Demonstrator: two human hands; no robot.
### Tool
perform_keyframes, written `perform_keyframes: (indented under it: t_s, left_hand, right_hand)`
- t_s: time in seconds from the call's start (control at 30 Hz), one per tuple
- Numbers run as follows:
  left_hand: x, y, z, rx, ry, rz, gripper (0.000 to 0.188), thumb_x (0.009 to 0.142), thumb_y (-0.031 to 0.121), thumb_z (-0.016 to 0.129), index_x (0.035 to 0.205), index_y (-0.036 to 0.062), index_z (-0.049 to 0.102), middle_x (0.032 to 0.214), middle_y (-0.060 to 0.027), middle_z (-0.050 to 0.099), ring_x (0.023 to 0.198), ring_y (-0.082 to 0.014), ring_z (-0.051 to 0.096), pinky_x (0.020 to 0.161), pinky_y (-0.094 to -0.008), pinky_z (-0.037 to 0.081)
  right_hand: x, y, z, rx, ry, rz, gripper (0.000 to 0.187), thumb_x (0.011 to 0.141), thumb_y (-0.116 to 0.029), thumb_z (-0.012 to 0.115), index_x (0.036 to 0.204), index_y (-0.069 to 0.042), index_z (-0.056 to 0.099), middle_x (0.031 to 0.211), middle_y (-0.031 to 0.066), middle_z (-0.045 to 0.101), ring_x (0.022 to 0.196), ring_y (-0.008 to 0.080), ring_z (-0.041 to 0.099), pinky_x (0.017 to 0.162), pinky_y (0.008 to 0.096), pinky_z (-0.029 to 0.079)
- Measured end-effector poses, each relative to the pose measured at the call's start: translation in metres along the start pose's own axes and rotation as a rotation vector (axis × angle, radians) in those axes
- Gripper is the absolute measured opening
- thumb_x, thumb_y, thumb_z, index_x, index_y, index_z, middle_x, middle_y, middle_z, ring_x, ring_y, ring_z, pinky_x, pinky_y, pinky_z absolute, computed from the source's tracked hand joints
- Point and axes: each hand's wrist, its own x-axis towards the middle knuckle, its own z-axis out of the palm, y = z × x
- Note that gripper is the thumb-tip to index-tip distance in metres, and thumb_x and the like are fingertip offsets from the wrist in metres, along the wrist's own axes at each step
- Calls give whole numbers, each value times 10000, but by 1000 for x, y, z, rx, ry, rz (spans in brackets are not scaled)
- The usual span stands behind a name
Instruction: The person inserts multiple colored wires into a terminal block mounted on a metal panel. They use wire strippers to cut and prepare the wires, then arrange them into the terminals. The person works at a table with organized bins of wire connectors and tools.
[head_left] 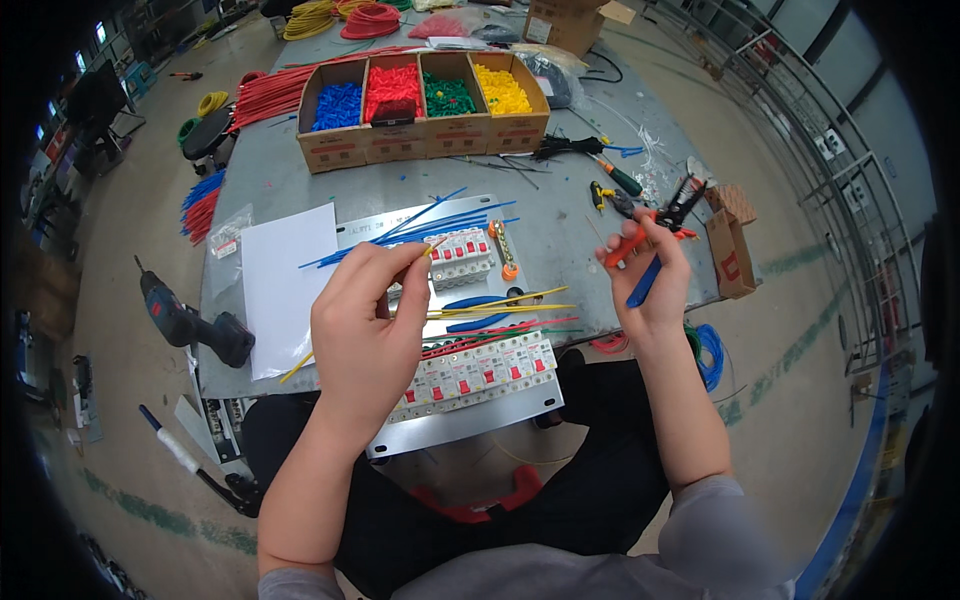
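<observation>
My left hand [365, 325] pinches a thin yellow wire [298, 368] between thumb and forefinger. A bare, copper-coloured end seems to show past the fingertips. My right hand [655, 290] grips wire strippers [683, 208] with orange and blue handles, their dark jaws pointing up and away. Below and between the hands, a metal mounting plate [470, 425] carries a near row of white circuit breakers [465, 385] with red switches. Behind it sits a shorter breaker row [460, 255], partly hidden by my left hand. Blue wires [410, 230], yellow wires [510, 308] and red wires [540, 327] lie across the plate.
A divided cardboard box [430, 150] holds small blue, red, green and yellow parts. White paper [290, 290] lies left, near a cordless drill [195, 318]. A green-handled screwdriver [620, 178] and small open carton [730, 250] are right. Red wires [270, 98] are bundled at far left.
</observation>
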Motion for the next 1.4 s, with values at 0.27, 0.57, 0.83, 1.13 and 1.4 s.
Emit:
perform_keyframes:
  t_s: [0.27,0.57,0.83,1.13,1.4]
  left_hand:
    - [-6,-3,16,-23,-129,-37,110,939,30,720,1042,3,751,858,-50,651,676,-98,521,563,-258,388]
    - [-23,-62,65,443,-696,-101,184,935,97,645,1057,57,777,1011,-134,711,940,-337,703,837,-446,565]
    - [-20,-95,99,544,-618,83,175,903,95,658,1018,75,788,987,-142,722,917,-358,700,831,-471,567]
    - [-25,-98,114,473,-585,95,179,887,76,670,1026,104,780,963,-112,725,930,-348,696,815,-474,563]
    - [-24,-114,110,607,-580,224,151,880,75,674,997,91,768,934,-109,713,959,-327,685,844,-462,556]
  right_hand:
    - [-4,4,-5,-25,-189,225,344,1030,-313,586,1217,-25,581,977,80,637,915,243,670,847,449,567]
    - [2,-13,-10,-2,-209,81,315,1013,-278,581,1204,-28,582,975,76,633,921,233,657,882,451,550]
    - [-1,-16,-16,-18,-245,98,314,1005,-241,590,1217,-10,606,973,81,652,889,220,679,865,427,567]
    - [-1,-19,-25,-284,-282,46,319,979,-215,641,1205,9,622,957,51,650,887,165,662,854,335,547]
    - [-7,-18,-25,-538,-342,-125,268,971,-185,654,1168,-5,629,946,5,621,894,103,596,843,273,473]
